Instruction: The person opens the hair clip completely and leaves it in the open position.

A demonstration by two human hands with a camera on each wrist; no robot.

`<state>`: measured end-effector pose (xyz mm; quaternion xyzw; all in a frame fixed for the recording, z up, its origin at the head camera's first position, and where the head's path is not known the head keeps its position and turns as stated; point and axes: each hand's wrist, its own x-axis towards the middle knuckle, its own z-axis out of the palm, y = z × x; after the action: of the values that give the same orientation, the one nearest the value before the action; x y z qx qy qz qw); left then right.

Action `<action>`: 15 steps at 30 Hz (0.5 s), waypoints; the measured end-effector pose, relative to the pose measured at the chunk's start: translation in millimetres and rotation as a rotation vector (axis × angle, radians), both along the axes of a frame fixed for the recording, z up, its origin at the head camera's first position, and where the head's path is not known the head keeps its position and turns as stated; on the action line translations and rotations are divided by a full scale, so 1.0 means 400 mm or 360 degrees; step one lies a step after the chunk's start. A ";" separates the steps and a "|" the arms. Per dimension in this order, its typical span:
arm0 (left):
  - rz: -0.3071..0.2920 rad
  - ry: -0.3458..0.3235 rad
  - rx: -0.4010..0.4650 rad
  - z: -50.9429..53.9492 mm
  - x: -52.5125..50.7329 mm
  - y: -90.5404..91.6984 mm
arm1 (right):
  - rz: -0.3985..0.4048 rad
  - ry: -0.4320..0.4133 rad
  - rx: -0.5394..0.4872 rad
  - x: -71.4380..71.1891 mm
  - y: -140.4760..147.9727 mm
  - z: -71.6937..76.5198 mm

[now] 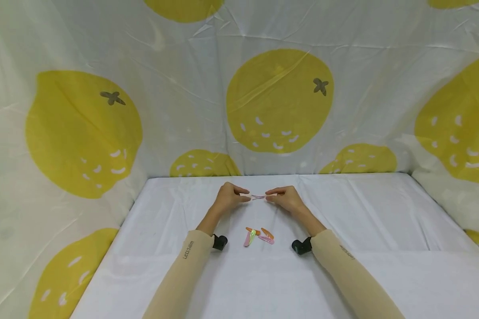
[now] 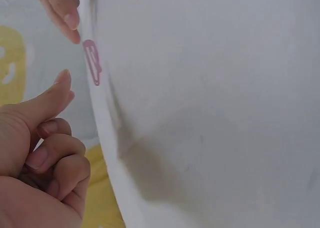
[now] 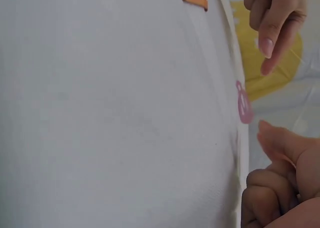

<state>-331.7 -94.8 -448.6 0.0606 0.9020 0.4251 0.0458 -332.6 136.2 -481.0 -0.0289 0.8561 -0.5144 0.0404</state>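
Observation:
Between my two hands, near the back of the table, is a pink snap hair clip (image 1: 258, 196). The same clip (image 2: 93, 62) shows in the left wrist view, a little apart from the left fingertips. My left hand (image 1: 229, 197) is to its left, thumb and index finger stretched toward it with a gap between them. On the other side, my right hand (image 1: 286, 198) reaches in the same way. In the right wrist view the clip (image 3: 244, 102) appears beside both hands' fingertips, with neither visibly gripping it. The remaining fingers are curled inward.
Nearer me lies a small group of hair clips: an orange clip (image 1: 267, 233), a pink clip (image 1: 266, 239), a green clip (image 1: 253, 237) and others overlapping. A white cloth (image 1: 383, 212) covers the table. Behind it hangs a lemon-print curtain (image 1: 359, 106).

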 end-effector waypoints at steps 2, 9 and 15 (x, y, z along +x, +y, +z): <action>-0.0038 0.0000 0.0069 0.014 0.021 -0.018 | -0.0025 -0.0029 -0.0019 0.018 0.004 0.012; -0.0157 -0.0049 0.0194 0.046 0.104 -0.063 | 0.0010 -0.0176 -0.0077 0.092 0.017 0.053; -0.0227 -0.0025 0.0247 0.047 0.161 -0.047 | -0.0003 -0.0266 -0.0200 0.173 0.028 0.067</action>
<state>-267.2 -113.5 -429.7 0.1246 0.8594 0.4898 0.0782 -263.5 147.4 -454.1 0.0124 0.8158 -0.5678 0.1092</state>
